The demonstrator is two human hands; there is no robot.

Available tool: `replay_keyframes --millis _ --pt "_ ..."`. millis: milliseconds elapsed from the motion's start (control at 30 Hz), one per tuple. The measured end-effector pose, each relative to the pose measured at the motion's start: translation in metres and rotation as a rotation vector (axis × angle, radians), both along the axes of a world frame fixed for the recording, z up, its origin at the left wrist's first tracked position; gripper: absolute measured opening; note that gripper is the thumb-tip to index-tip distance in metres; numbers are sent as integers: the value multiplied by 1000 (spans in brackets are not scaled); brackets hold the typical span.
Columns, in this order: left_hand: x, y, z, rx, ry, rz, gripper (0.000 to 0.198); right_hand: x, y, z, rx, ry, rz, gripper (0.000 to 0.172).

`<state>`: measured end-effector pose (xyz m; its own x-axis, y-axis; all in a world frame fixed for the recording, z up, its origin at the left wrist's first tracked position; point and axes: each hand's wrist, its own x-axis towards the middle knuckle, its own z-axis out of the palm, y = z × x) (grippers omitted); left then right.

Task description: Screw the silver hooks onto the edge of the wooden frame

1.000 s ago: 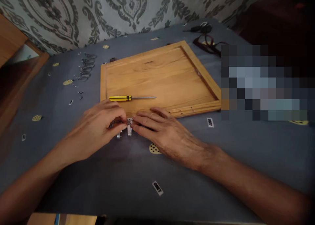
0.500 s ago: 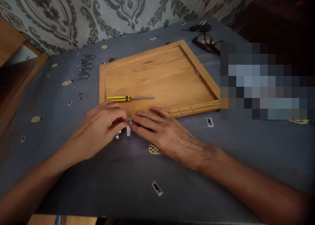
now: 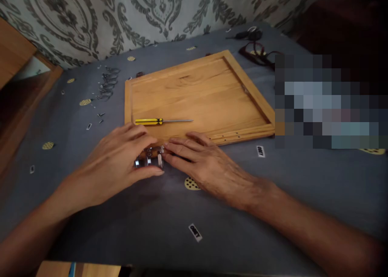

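At the near edge of a framed wooden panel (image 3: 194, 95), several shiny metal hooks (image 3: 148, 161) sit in a row. My left hand (image 3: 121, 157) is open around them, thumb below and fingers above, with a wide gap between. My right hand (image 3: 200, 157) lies stretched along the same edge, its fingertips at the rightmost hook (image 3: 160, 159); the contact is partly hidden. A screwdriver (image 3: 163, 121) with a yellow and black handle rests on the panel, just beyond my hands.
More metal hooks (image 3: 107, 83) and a few screws (image 3: 101, 117) lie on the dark patterned cloth (image 3: 145, 228) at left. Dark-framed glasses (image 3: 254, 52) and a black object with a ring (image 3: 251, 33) are at the back right. A wooden cabinet (image 3: 18, 54) stands left.
My left fingers and thumb have come apart from a pinch at the rightmost hook, exposing more hooks. My right hand stays in place. The view has shifted slightly.
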<state>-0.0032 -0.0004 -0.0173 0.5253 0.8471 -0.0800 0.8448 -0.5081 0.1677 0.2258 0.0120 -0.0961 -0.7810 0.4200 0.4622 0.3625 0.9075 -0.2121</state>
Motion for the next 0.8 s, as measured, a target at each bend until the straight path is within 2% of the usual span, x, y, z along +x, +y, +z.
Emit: replay_keyframes --millis 200,433,800 --pt "4 -3 -8 36 56 -25 36 0 0 -3 6 13 4 27" --pt "3 -2 -8 55 23 -41 34 0 0 -1 -19 -3 -1 29" --pt "6 -1 -6 -22 28 -14 35 1 -2 1 -19 -22 13 38"
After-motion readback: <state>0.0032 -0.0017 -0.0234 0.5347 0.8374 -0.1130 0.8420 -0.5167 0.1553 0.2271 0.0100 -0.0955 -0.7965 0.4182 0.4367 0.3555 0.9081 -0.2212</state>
